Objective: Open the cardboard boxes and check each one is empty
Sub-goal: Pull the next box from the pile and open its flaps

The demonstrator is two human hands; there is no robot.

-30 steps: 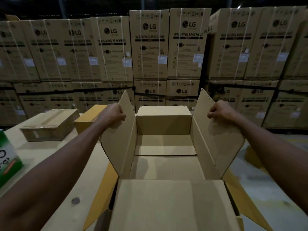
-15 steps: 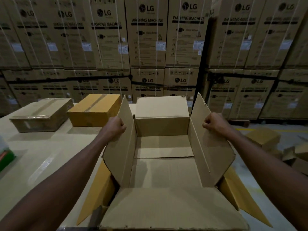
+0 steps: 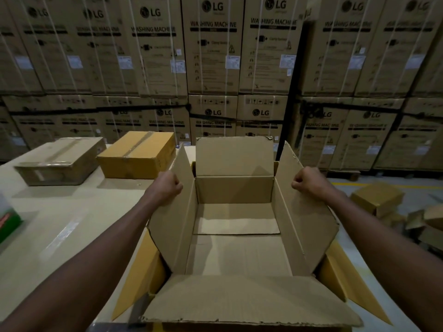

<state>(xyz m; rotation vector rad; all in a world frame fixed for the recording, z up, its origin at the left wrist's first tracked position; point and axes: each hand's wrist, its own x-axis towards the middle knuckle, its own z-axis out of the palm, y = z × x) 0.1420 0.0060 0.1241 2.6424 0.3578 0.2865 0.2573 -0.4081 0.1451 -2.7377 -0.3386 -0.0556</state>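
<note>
An open cardboard box (image 3: 236, 255) stands in front of me on the table, all its top flaps spread. Its inside shows only bare cardboard floor. My left hand (image 3: 166, 185) is closed on the top edge of the left flap. My right hand (image 3: 309, 182) is closed on the top edge of the right flap. The far flap stands upright and the near flap lies flat toward me. Two taped, closed boxes sit at the back left: a yellow box (image 3: 139, 155) and a brown box (image 3: 62, 160).
The pale table (image 3: 72, 224) stretches left; a green packet (image 3: 7, 221) lies at its left edge. Loose small cartons (image 3: 378, 197) lie on the floor at right. A wall of stacked washing machine cartons (image 3: 215, 56) fills the background.
The view has tilted down a little and the far flap has swung up to stand upright. Both hands keep hold of the side flaps, slightly lower in view.
</note>
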